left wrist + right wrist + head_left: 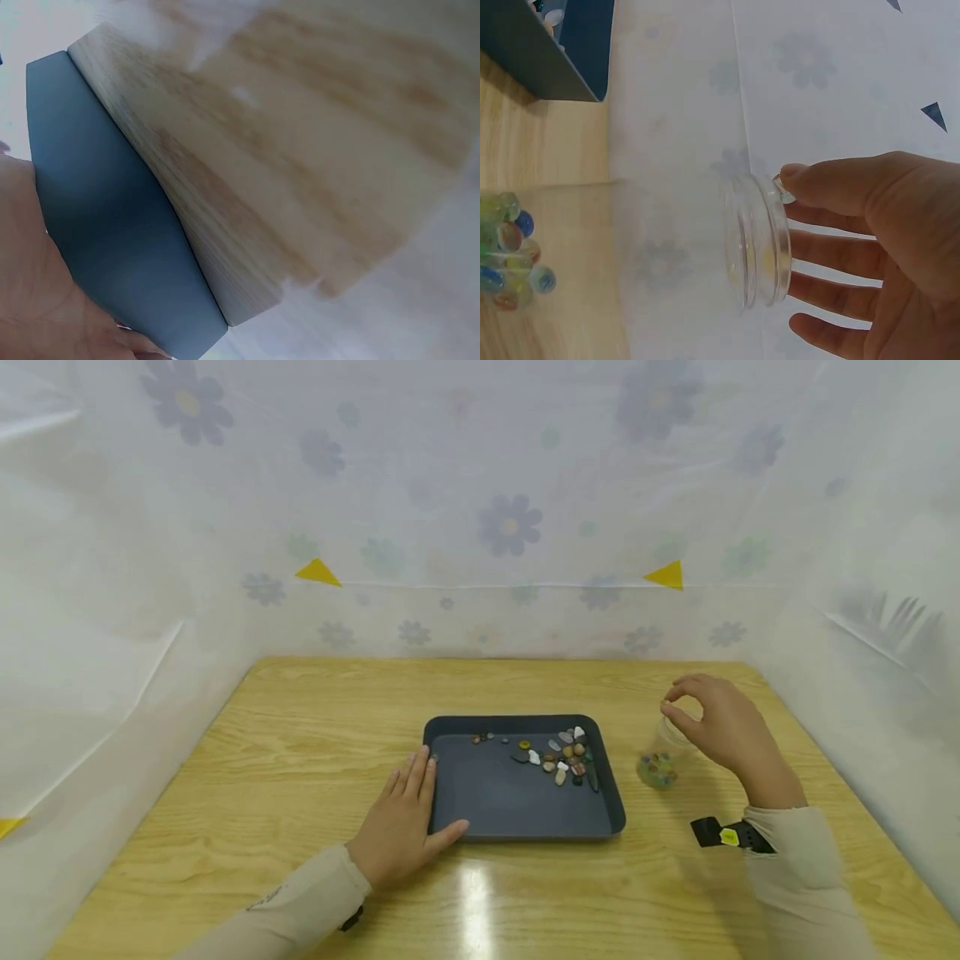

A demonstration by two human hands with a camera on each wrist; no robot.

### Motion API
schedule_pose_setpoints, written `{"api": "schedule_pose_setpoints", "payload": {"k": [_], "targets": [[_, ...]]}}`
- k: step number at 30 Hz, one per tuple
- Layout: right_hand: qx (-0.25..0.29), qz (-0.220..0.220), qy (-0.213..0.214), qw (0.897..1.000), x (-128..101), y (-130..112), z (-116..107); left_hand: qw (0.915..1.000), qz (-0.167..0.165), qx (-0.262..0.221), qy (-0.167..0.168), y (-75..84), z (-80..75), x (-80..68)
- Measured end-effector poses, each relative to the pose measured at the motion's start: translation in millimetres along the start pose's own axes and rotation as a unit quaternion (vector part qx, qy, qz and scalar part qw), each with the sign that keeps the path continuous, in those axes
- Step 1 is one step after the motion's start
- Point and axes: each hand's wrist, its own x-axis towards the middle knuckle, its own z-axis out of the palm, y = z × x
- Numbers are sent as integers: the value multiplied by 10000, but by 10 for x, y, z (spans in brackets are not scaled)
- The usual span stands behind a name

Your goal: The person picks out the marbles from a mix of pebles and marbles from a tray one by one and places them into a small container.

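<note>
My right hand [723,727] is over the mouth of a clear jar [672,742]. Between thumb and index finger it pinches a small clear glass marble [784,190], right at the jar's rim. Colored marbles [510,255] lie in the bottom of the jar, which stands upright on the table. My left hand [401,822] rests against the left side of a dark grey tray [487,802], fingers extended over its rim and thumb at the front edge. Assorted stones [562,758] lie mostly in the tray's right back part.
A few small pieces [483,737] lie along the tray's back wall. The wooden table [300,743] reaches back to a white flowered curtain [450,527], with more white sheeting on both sides. Yellow triangles [666,576] are stuck to the back curtain.
</note>
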Motion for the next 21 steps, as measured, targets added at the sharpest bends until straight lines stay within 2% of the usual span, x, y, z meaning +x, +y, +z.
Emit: {"api": "schedule_pose_setpoints", "payload": {"k": [10,21], "targets": [[83,66,-56,9999,-215,135,33,10000,-9,-43,-30,5,-9,3],[55,-30,-57,10000,-255,167,15,9999,12,-90,-75,12,-37,-2]]}}
